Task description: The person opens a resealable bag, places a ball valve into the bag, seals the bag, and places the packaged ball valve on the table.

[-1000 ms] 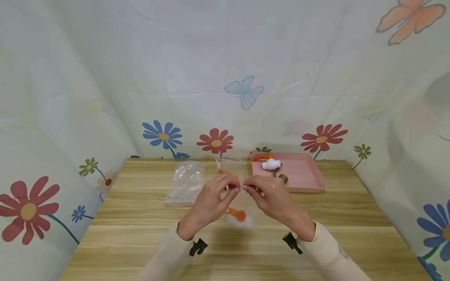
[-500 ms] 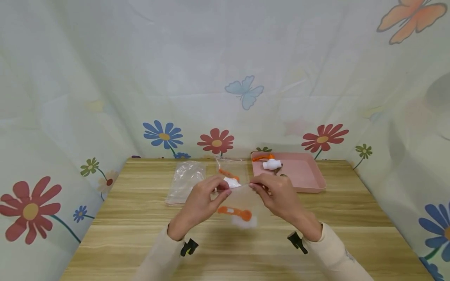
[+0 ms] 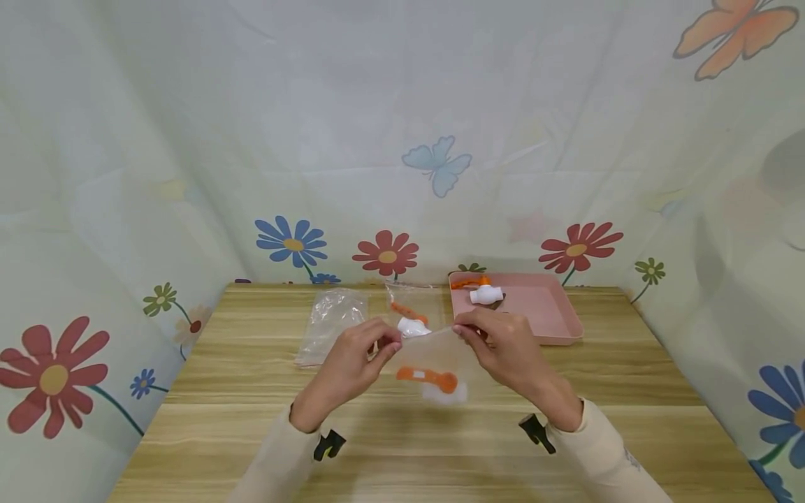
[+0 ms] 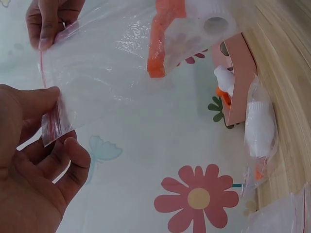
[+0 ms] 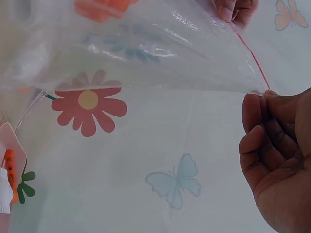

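Observation:
A clear zip-lock bag (image 3: pixel 434 353) hangs by its top edge between my two hands. My left hand (image 3: pixel 352 360) pinches its left top corner between thumb and fingers. With thumb and fingertips, my right hand (image 3: pixel 506 353) pinches the right top corner. A red zip line (image 5: pixel 252 54) runs taut along the mouth between them in the right wrist view. Low inside the bag are an orange handle-shaped piece (image 3: pixel 428 378) and a white tubular plastic fitting (image 4: pixel 214 22) with a round opening. The bag hangs over the wooden table (image 3: pixel 402 461).
Behind it lies another clear bag (image 4: pixel 260 131) holding a white fitting and an orange piece. Flat clear bags (image 3: pixel 336 321) lie to its left. A pink tray (image 3: pixel 547 311) at the back right holds a white fitting (image 3: pixel 486 295) and an orange piece (image 3: pixel 465 283).
My hands, earlier close together at the bag's mouth, have moved apart, left hand leftward and right hand rightward. The bag's top edge now stretches between them.

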Action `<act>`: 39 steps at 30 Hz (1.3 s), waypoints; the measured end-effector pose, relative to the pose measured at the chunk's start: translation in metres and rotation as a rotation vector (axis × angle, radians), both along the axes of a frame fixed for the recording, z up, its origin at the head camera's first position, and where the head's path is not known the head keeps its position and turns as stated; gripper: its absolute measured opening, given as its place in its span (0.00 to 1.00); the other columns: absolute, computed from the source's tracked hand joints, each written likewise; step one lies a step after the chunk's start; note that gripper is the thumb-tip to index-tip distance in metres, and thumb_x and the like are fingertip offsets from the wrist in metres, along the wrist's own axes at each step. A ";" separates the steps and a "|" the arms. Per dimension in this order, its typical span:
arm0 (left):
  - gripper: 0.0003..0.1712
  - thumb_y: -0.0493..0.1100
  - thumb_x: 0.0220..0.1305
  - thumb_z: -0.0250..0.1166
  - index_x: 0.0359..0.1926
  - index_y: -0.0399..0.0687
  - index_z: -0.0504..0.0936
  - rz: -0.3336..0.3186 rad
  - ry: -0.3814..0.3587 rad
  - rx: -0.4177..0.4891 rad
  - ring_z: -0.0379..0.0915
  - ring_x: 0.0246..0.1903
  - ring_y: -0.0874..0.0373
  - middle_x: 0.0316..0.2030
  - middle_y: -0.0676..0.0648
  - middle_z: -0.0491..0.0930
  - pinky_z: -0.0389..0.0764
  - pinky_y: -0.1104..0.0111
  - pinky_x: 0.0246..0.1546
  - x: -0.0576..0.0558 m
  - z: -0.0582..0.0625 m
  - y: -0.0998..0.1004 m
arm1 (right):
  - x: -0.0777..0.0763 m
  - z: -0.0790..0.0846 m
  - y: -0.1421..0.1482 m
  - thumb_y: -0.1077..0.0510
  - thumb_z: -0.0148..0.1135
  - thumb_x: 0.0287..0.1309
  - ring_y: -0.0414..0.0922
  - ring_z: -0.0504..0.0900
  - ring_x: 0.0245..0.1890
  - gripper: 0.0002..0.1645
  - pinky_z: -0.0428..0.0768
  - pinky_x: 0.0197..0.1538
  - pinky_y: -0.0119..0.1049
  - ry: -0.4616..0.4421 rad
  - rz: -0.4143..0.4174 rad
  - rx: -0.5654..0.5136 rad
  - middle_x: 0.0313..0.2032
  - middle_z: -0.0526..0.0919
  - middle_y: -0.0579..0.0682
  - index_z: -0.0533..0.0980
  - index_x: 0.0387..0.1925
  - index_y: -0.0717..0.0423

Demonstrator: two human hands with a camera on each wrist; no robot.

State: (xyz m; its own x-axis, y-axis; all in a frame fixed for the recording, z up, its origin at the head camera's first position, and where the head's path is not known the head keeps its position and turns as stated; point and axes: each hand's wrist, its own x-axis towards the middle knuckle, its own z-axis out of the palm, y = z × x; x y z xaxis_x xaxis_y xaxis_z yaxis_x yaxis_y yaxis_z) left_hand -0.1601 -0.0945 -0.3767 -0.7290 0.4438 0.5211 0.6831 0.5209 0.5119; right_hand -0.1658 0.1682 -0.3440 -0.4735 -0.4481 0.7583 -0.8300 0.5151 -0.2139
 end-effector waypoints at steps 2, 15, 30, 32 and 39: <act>0.04 0.42 0.64 0.67 0.39 0.49 0.82 0.016 -0.031 -0.009 0.69 0.29 0.66 0.30 0.56 0.78 0.75 0.75 0.29 0.001 0.000 -0.002 | 0.000 0.000 0.000 0.63 0.70 0.54 0.34 0.75 0.20 0.03 0.74 0.26 0.24 0.001 0.000 -0.002 0.27 0.85 0.45 0.82 0.32 0.56; 0.02 0.40 0.63 0.68 0.37 0.48 0.83 -0.037 -0.084 -0.054 0.70 0.29 0.67 0.29 0.56 0.79 0.76 0.76 0.30 -0.001 -0.004 -0.018 | -0.002 -0.002 0.005 0.46 0.53 0.68 0.35 0.73 0.19 0.22 0.72 0.24 0.23 0.039 -0.002 -0.052 0.25 0.85 0.46 0.83 0.31 0.57; 0.04 0.41 0.69 0.61 0.38 0.46 0.81 -0.072 0.017 -0.038 0.69 0.30 0.67 0.30 0.55 0.77 0.77 0.73 0.29 0.009 0.000 -0.020 | 0.007 -0.020 0.015 0.74 0.72 0.43 0.31 0.72 0.21 0.15 0.70 0.26 0.22 -0.065 0.001 -0.064 0.22 0.80 0.40 0.81 0.32 0.55; 0.02 0.39 0.68 0.62 0.38 0.47 0.81 -0.084 0.001 -0.032 0.70 0.30 0.68 0.30 0.56 0.78 0.76 0.75 0.30 0.012 -0.001 -0.022 | 0.010 -0.025 0.016 0.74 0.71 0.44 0.29 0.72 0.21 0.16 0.70 0.26 0.22 -0.092 0.000 -0.057 0.22 0.80 0.39 0.81 0.33 0.55; 0.02 0.37 0.66 0.64 0.38 0.46 0.83 -0.139 -0.029 -0.017 0.74 0.30 0.69 0.31 0.52 0.83 0.79 0.75 0.33 0.015 -0.010 -0.027 | 0.018 -0.049 0.018 0.64 0.65 0.60 0.29 0.72 0.23 0.03 0.71 0.27 0.21 -0.182 0.010 -0.061 0.24 0.81 0.39 0.81 0.36 0.55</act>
State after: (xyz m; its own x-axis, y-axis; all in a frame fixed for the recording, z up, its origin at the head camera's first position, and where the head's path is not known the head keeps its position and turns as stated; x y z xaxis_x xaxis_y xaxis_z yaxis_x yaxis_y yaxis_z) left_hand -0.1454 -0.1220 -0.3868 -0.6744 0.5507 0.4919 0.7344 0.4310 0.5243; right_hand -0.1479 0.1862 -0.3934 -0.6013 -0.4094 0.6861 -0.7796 0.4887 -0.3917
